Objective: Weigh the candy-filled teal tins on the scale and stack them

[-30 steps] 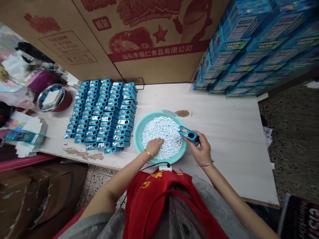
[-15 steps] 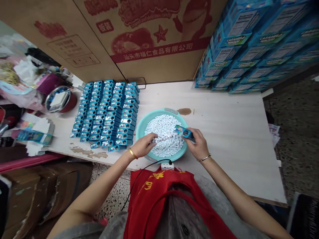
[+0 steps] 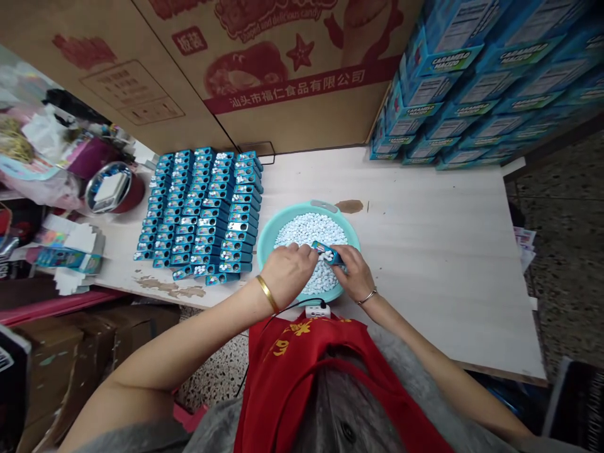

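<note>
1. Over the turquoise basin (image 3: 267,234), in the head view, the right hand (image 3: 355,272) is gripping a small blue candy box (image 3: 319,245) between thumb and fingers, keeping its printed face upward and its near end enclosed
2. At the other end of that box, the left hand (image 3: 289,269) is bunching its fingers close together, right up against the printed face; whether any pieces are remaining in its grip I cannot tell
3. Small white candies (image 3: 327,256) are lying on the held box around its opening, so this box is seemingly part-way loaded, with pieces sitting at the mouth
4. On the pale table (image 3: 425,264), left of the basin, five rows of blue boxes (image 3: 238,236) are standing; dark round holes are showing on many, and how full each is being hidden from view
5. Inside the basin, a broad heap of candies (image 3: 302,226) is remaining, so plenty is apparently left over
6. Compared with half a second earlier, the held box is sitting further left, the left hand is meeting it rather than working apart at the heap's left side, and candies are covering the hole that was dark and bare; the rows are staying unchanged
</note>
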